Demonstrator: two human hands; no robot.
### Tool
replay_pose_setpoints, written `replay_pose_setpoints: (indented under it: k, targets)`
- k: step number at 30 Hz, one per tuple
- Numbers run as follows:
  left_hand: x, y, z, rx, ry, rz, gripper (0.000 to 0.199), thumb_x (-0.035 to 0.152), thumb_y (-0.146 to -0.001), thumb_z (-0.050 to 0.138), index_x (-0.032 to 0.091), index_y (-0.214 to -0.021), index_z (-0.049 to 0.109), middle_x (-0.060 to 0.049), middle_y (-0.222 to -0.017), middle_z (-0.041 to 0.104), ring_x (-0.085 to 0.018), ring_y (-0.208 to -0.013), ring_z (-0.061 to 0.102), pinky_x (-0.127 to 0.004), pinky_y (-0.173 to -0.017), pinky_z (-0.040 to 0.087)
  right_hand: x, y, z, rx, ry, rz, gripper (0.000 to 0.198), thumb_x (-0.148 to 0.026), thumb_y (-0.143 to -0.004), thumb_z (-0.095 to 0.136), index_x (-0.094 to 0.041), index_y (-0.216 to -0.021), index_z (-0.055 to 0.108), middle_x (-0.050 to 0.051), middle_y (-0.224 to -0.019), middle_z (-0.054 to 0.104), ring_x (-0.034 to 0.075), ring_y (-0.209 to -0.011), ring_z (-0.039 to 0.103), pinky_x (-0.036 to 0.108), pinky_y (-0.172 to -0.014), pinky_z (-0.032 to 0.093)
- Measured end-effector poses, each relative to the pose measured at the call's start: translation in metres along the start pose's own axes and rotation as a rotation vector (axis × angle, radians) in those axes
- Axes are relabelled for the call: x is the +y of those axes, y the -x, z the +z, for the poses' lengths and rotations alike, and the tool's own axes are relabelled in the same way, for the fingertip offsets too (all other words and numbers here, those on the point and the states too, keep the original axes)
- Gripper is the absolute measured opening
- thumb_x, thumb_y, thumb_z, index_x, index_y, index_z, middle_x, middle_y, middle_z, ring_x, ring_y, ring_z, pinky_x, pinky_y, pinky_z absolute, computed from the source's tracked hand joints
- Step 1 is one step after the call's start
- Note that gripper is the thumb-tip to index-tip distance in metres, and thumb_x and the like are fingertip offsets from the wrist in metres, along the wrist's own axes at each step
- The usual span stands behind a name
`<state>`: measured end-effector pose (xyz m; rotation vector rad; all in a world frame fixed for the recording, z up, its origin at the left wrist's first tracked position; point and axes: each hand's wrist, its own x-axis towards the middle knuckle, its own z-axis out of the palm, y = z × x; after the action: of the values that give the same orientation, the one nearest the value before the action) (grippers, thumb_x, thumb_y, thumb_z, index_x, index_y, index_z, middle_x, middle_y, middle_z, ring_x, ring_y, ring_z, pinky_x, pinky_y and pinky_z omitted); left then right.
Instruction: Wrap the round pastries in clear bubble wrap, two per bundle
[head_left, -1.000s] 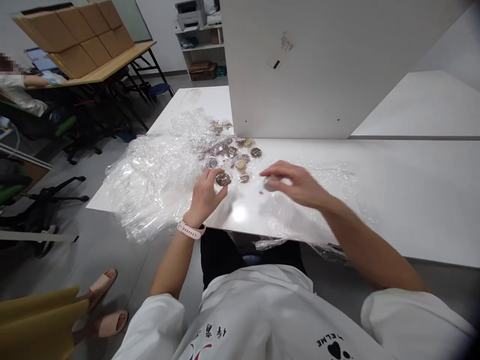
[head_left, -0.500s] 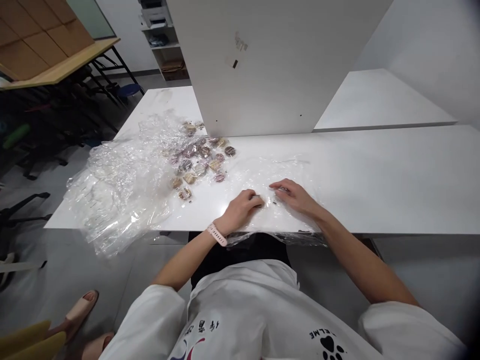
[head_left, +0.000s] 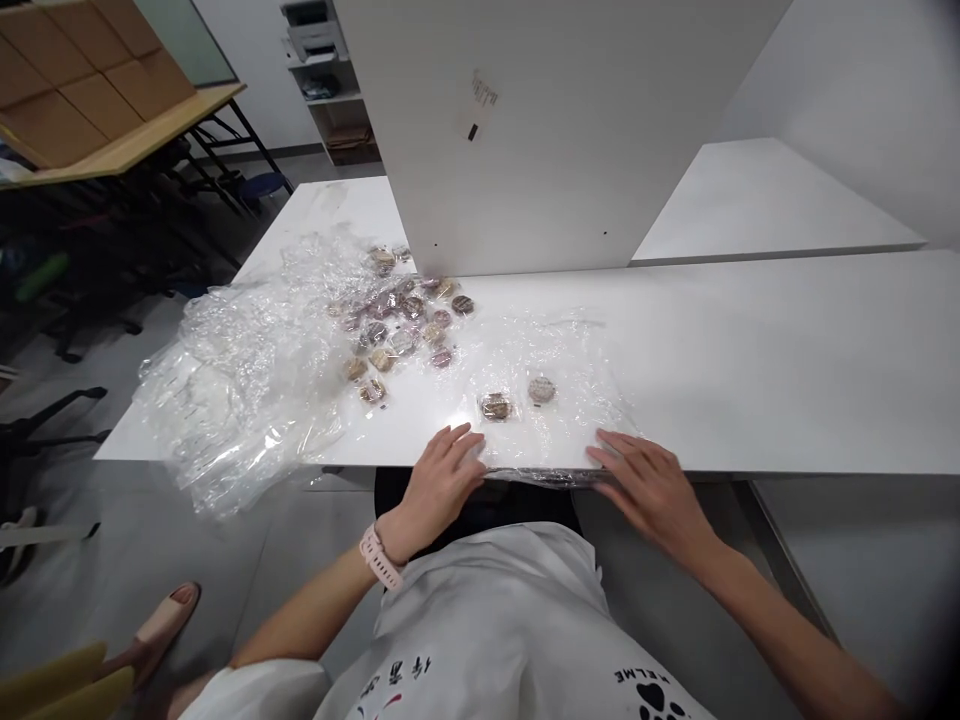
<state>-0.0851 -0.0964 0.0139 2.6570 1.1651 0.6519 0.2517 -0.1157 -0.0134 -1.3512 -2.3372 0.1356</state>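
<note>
Bright, even light washes the long, glossy white tabletop [head_left: 750, 380] for us, and there's a hot spot of glare just by the bare left hand [head_left: 442, 480]! Sharp glints pepper the crumpled clear plastic film [head_left: 247, 350]. Under the pale wooden desk [head_left: 169, 118] we lose detail in deep shadow. Wide-angle stretch pulls our edges; dark blur clouds the right-hand corners.

On the white shirt [head_left: 495, 610], lettering [head_left: 629, 677] that appears to read "HELME" stands beside a dark paw print [head_left: 655, 702]; Chinese characters [head_left: 396, 676] opposite are unclear. The white panel [head_left: 562, 150] bears small print [head_left: 484, 88], too tiny to read.
</note>
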Motion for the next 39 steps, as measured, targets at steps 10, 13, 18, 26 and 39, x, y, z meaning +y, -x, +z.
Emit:
replay_pose_setpoints:
  k: [10, 13, 18, 26, 39]
  targets:
    - [-0.044, -0.080, -0.019, 0.111, -0.074, -0.380, 0.017, 0.029, -0.101, 0.046, 0.021, -0.093, 0.060, 0.001, -0.068, 0.066, -0.017, -0.063, 0.061, -0.029, -0.067, 0.044, 0.008, -0.049, -0.039, -0.116, -0.100, 0.140, 0.053, -0.062, -0.089, 0.054, -0.028, -0.130, 0.057, 0.009, -0.132, 0.063, 0.032, -0.117, 0.061, 0.048, -0.094, 0.050]
    - [-0.050, -0.088, -0.014, 0.084, -0.113, -0.409, 0.019, 0.032, -0.102, 0.046, 0.021, -0.094, 0.060, 0.002, -0.063, 0.063, -0.015, -0.054, 0.055, -0.027, -0.061, 0.038, 0.011, -0.053, -0.039, -0.105, -0.155, 0.109, 0.042, -0.059, -0.093, 0.048, -0.029, -0.116, 0.066, 0.008, -0.124, 0.069, 0.031, -0.115, 0.063, 0.052, -0.098, 0.048]
    - [-0.068, -0.107, 0.008, 0.035, -0.176, -0.356, 0.026, 0.028, -0.103, 0.042, 0.021, -0.091, 0.063, -0.002, -0.072, 0.068, -0.016, -0.060, 0.056, -0.031, -0.070, 0.040, 0.068, -0.093, -0.033, -0.112, -0.442, 0.604, 0.043, -0.063, -0.086, 0.056, -0.025, -0.099, 0.070, 0.006, -0.074, 0.069, 0.023, -0.066, 0.066, 0.040, -0.065, 0.054]
    - [-0.054, -0.110, 0.015, 0.141, -0.268, -0.305, 0.026, 0.018, -0.093, 0.054, 0.021, -0.119, 0.059, -0.013, -0.130, 0.061, -0.032, -0.123, 0.051, -0.051, -0.103, 0.038, 0.063, -0.113, -0.038, 0.133, 0.138, 0.351, 0.046, -0.044, -0.091, 0.053, -0.023, -0.132, 0.060, 0.014, -0.141, 0.056, 0.040, -0.130, 0.048, 0.063, -0.103, 0.037]
    - [-0.041, -0.092, 0.017, -0.179, 0.181, -0.170, 0.017, 0.021, -0.095, 0.053, 0.019, -0.112, 0.055, -0.008, -0.104, 0.069, -0.023, -0.095, 0.062, -0.036, -0.083, 0.049, 0.015, -0.103, 0.025, -0.106, -0.259, -0.005, 0.037, -0.037, -0.101, 0.039, -0.024, -0.129, 0.061, 0.010, -0.124, 0.067, 0.025, -0.112, 0.061, 0.044, -0.097, 0.048]
